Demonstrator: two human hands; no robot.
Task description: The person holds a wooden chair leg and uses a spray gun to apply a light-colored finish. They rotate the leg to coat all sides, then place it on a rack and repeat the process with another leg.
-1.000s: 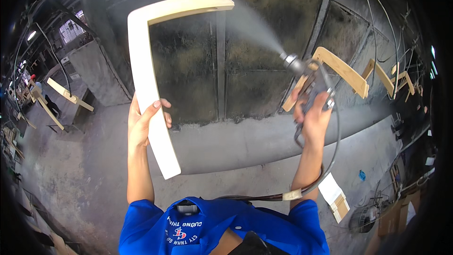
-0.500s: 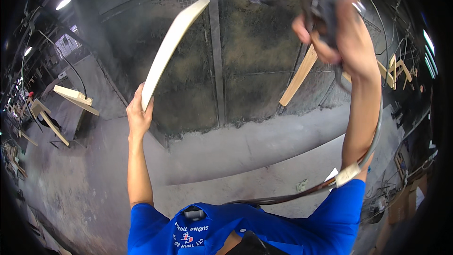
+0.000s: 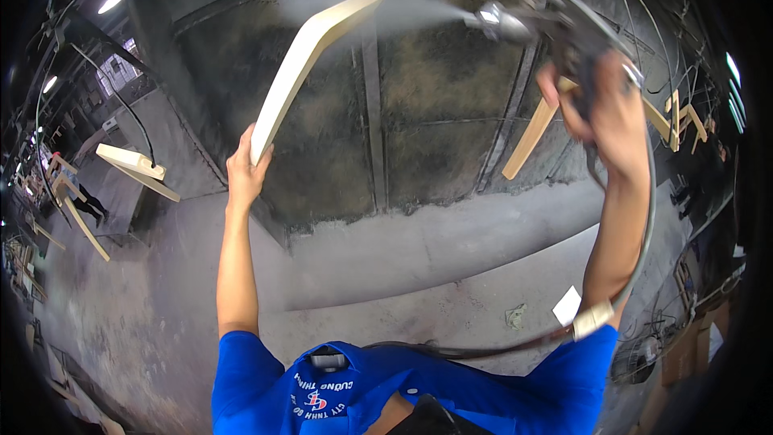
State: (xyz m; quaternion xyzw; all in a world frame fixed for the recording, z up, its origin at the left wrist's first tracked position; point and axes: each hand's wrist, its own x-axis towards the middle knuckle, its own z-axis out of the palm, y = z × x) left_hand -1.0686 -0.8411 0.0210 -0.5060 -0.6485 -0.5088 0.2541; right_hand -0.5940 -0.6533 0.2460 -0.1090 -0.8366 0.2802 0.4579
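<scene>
My left hand (image 3: pixel 246 167) is closed round the lower end of a pale, bent wooden piece (image 3: pixel 291 72), which is held up and leans to the right at its top. Raised on the right, my right hand (image 3: pixel 613 117) grips a metal spray gun (image 3: pixel 564 32), partly blurred. The gun's nozzle points left, and a whitish mist (image 3: pixel 403 10) streams from it across the top of the wooden piece. A hose (image 3: pixel 649 201) runs from the gun down along my right forearm, then across my chest.
A dark, stained booth wall (image 3: pixel 451 105) stands ahead. Wooden parts hang from wires: a frame piece (image 3: pixel 133 163) on the left, a slat (image 3: pixel 529 138) behind my right hand, and several pieces (image 3: pixel 680 122) at far right. Cardboard (image 3: pixel 684 354) stands at lower right.
Mist now comes from the spray gun; none showed before. My right hand and the gun have moved down and slightly right. The wooden piece has risen a little and shifted right.
</scene>
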